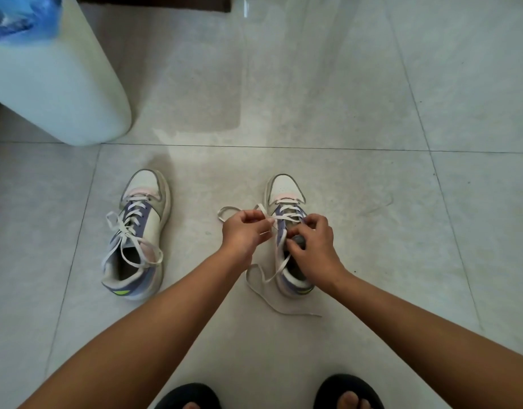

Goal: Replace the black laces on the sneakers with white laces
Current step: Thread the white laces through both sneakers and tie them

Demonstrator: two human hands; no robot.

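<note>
— Sneakers, where do they stand?
— Both on the pale tiled floor, toes pointing away from the person. But the biggest thing in view is a white bin at the far left, with a blue bag in its mouth.
— And the shoes themselves?
— The left sneaker sits well apart from the hands, already threaded with a white lace whose loose ends drape over its opening. The right sneaker is beneath both hands.
— What is the left hand doing?
— Its grip is closed on the second white lace: fingers and thumb pinch a strand just left of the shoe's eyelets, with a loop standing out beyond the knuckles.
— The right hand?
— It rests over the tongue and collar with fingers curled, fingertips at the eyelets. It seems to pinch the lace there, though the exact hold is hidden by the fingers.
— Where does the rest of that lace go?
— It trails off the shoe's left side and winds along the floor toward the person, ending in a free tip.
— Anything nearer?
— Two feet in black slippers at the bottom edge.
</note>
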